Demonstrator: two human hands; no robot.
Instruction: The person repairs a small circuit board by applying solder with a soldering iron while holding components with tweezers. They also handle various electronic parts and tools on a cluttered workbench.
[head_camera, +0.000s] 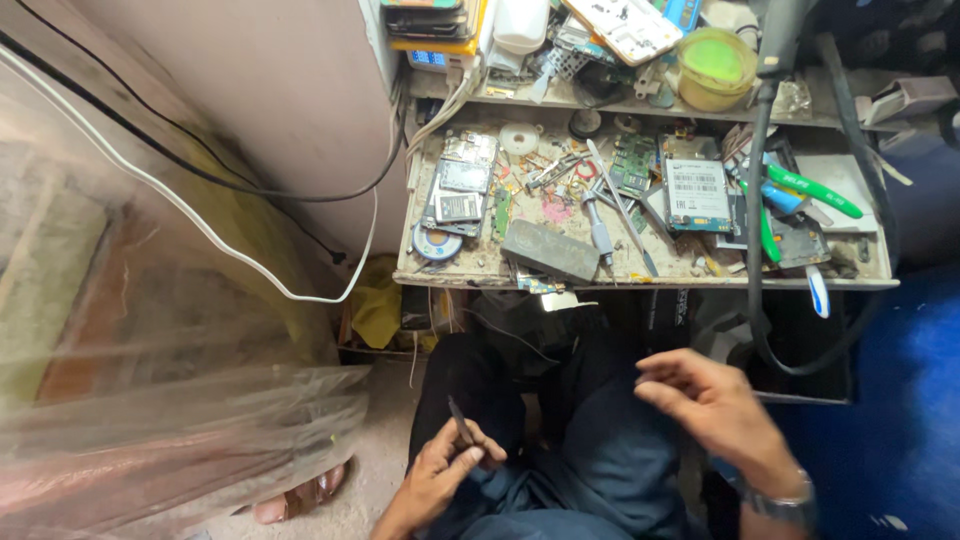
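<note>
Down at lap level, the left hand (440, 475) has its fingers (478, 455) curled shut around a thin dark pair of tweezers (460, 420), the tips pointing up and away from the body. The right hand (715, 410) hovers over the right knee with its fingers loosely spread and slightly bent; it holds nothing that can be seen, though whether something tiny sits between thumb and forefinger cannot be told. A watch (785, 505) shows at that wrist.

Both hands are well below the bench (640, 278), which is crowded: a phone circuit board (460, 185) at the left, a grey flat block (550, 250) near the front edge, a screwdriver (598, 232) beside it, a boxy module with a white label (697, 193), and green-handled cutters (808, 190) to the right. A black cable (755, 250) hangs down past the front edge. On the shelf above stands a yellow-green tub (716, 68).

With the tweezers in hand, the grip would do better nearer the middle of the tool, thumb and forefinger opposed, so the tips open and close freely. Working over the lap looks risky, since a small part dropped there could vanish into dark trouser folds or the floor; lifting both hands over the bench would seem safer and better lit.
</note>
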